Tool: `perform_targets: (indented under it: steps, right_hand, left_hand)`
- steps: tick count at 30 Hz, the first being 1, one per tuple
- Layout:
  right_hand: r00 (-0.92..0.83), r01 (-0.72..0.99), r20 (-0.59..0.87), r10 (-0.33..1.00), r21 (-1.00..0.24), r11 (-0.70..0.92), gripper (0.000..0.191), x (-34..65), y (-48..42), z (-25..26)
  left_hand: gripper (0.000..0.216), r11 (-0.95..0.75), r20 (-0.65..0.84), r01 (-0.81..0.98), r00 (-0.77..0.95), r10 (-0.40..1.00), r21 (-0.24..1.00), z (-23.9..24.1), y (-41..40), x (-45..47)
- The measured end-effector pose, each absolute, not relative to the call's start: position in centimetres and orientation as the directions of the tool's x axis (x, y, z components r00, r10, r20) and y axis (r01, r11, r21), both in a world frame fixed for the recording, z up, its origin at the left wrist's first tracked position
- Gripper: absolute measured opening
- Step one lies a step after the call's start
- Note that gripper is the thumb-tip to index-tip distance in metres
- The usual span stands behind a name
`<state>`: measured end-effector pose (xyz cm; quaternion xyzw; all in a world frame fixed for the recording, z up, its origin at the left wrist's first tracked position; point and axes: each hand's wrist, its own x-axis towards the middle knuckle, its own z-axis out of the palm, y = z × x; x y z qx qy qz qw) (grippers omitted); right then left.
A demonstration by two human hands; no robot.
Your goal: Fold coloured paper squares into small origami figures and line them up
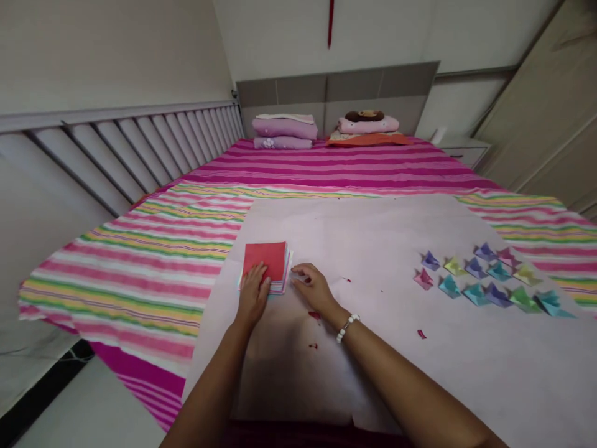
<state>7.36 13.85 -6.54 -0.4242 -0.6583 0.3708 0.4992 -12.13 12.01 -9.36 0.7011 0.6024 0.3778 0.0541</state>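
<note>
A stack of square coloured paper [265,256] with a red sheet on top lies on a large pale sheet [364,236]. My left hand [254,291] rests flat on the front left part of the stack, fingers stretched out. Just beside the stack's right edge is my right hand [313,287], its fingers curved and the thumb apart from the index finger, nothing visible between them. Whether its fingertips touch the paper edges I cannot tell. A white beaded bracelet [347,328] circles my right wrist.
Several folded paper boats [476,295] in purple, teal, yellow, pink and green stand in rows at the right. Small red scraps [421,334] lie scattered on the pale sheet. Beyond are a striped bedspread [326,168], folded bedding [285,132] and a headboard [298,93].
</note>
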Motion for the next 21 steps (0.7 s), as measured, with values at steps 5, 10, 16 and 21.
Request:
perform_targets:
  steps: [5,10,16,21]
  right_hand:
    - [-0.099,0.149,0.312,0.945,-0.934,0.324,0.024,5.4,14.1,-7.6]
    - [-0.074,0.128,0.267,0.961,-0.953,0.275,0.025,4.7,14.4,-8.1]
    - [-0.047,0.131,0.222,0.974,-0.965,0.227,0.023,4.6,14.9,-7.9]
    - [-0.027,0.133,0.209,0.978,-0.969,0.210,0.021,4.4,15.1,-7.7]
  left_hand:
    - [0.042,-0.296,0.478,0.781,-0.003,0.878,0.550,-10.2,12.0,-12.4]
    - [0.050,-0.309,0.484,0.775,0.005,0.875,0.551,-10.6,12.0,-12.4]
    - [0.047,-0.311,0.490,0.781,0.008,0.872,0.541,-10.9,12.0,-12.2]
    - [0.043,-0.309,0.499,0.791,0.006,0.867,0.527,-10.8,12.0,-12.2]
